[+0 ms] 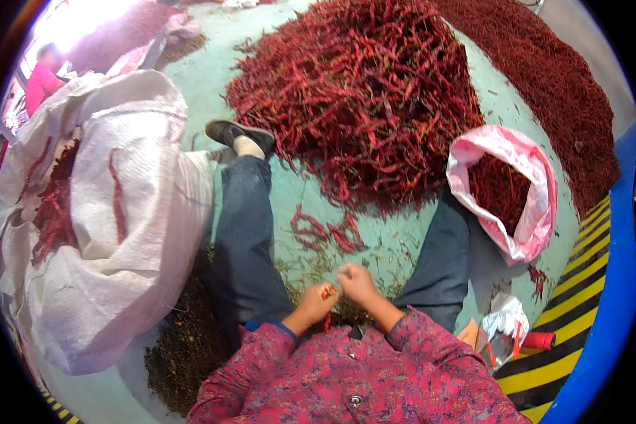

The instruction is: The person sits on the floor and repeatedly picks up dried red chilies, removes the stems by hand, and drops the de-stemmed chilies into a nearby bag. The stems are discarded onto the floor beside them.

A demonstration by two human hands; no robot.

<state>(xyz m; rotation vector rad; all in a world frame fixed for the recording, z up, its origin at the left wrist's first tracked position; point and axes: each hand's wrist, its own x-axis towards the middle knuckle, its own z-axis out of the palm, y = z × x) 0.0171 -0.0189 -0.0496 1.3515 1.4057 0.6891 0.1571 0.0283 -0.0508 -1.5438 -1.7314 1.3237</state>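
Note:
Between my outstretched legs, my left hand point(315, 307) is closed around red chili peppers point(328, 292), whose orange-red ends show at the fingers. Another bit of red hangs below that hand, near my jacket. Close beside it on the right, my right hand point(357, 283) has its fingers pinched together; whatever they hold is too small to make out. A few loose dried chilies point(309, 227) lie on the green floor just beyond my hands. Past them rises a large heap of dried red chilies point(360, 92). Stem scraps litter the floor around my hands.
A big white woven sack point(148, 169) with chilies stands left, above dark stem debris point(180, 353). At right are a pink-rimmed sack point(546, 212) holding chilies, a plastic bag point(503, 321), and striped floor tape point(579, 304). More chilies point(544, 71) lie beyond. A person point(41, 86) sits far left.

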